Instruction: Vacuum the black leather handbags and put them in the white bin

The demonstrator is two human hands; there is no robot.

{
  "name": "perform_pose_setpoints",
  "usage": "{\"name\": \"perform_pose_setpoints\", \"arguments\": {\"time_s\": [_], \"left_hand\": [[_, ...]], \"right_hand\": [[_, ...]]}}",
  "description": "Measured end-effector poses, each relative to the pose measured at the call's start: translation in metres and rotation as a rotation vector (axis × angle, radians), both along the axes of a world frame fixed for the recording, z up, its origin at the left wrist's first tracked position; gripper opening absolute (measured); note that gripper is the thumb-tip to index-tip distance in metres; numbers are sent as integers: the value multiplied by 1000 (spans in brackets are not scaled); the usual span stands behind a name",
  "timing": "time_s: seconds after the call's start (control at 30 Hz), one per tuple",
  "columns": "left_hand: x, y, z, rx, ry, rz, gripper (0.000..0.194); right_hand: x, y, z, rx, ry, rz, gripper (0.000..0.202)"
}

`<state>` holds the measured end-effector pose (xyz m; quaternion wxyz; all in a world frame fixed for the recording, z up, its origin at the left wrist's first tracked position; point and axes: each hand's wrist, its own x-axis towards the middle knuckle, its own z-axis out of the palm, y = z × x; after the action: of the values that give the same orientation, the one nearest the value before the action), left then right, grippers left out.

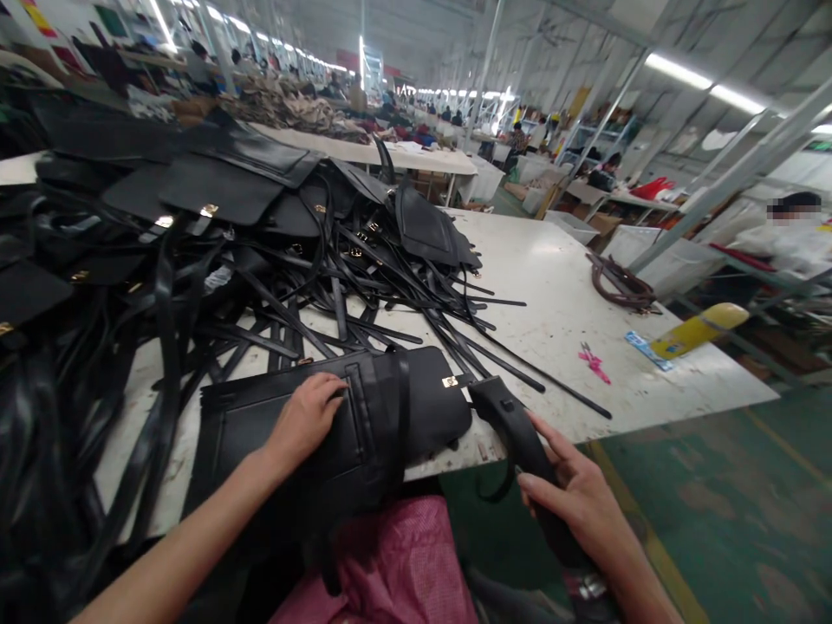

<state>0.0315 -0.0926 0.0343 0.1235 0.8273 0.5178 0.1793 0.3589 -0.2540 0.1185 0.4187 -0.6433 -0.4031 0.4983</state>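
Note:
A black leather bag piece (pixel 429 394) with a zip pocket and a small gold clasp lies at the table's front edge, partly over my lap. My left hand (pixel 310 412) rests on it beside the zip, fingers bent against the leather; whether it pinches any leather is unclear. To the right, my right hand (pixel 565 481) grips a black handheld tool (pixel 513 425) between thumb and fingers. The tool's tip is close to the clasp's right side. A black strap (pixel 401 399) crosses over the bag piece.
A large heap of black bag pieces (pixel 221 182) and straps covers the table's left and back. On the white table (pixel 520 269) at right are pink snips (pixel 594 362), a yellow can (pixel 702 331) and coiled brown straps (pixel 620 284). Other people sit farther back.

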Motion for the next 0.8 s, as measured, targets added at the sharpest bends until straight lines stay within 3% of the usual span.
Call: {"name": "perform_pose_setpoints", "arguments": {"time_s": [0.1, 0.2, 0.33, 0.47, 0.6, 0.8], "left_hand": [[2, -21, -25, -5, -68, -39, 26], [-3, -27, -44, 40, -128, -54, 28], [-9, -25, -51, 35, -200, -61, 29], [-10, -26, -49, 9, -235, -45, 30], [-10, -29, -51, 10, -215, -27, 36], [3, -36, -58, 108, 81, 209, 50]], "right_hand": [[-27, 0, -1, -9, 40, 122, 75], [-59, 1, -3, -24, 51, 342, 70], [-90, 6, -14, -115, -105, 567, 69], [-101, 17, -27, -166, -92, 623, 67], [-110, 37, -36, -105, -49, 625, 64], [-131, 104, -45, -79, -68, 595, 65]]}}
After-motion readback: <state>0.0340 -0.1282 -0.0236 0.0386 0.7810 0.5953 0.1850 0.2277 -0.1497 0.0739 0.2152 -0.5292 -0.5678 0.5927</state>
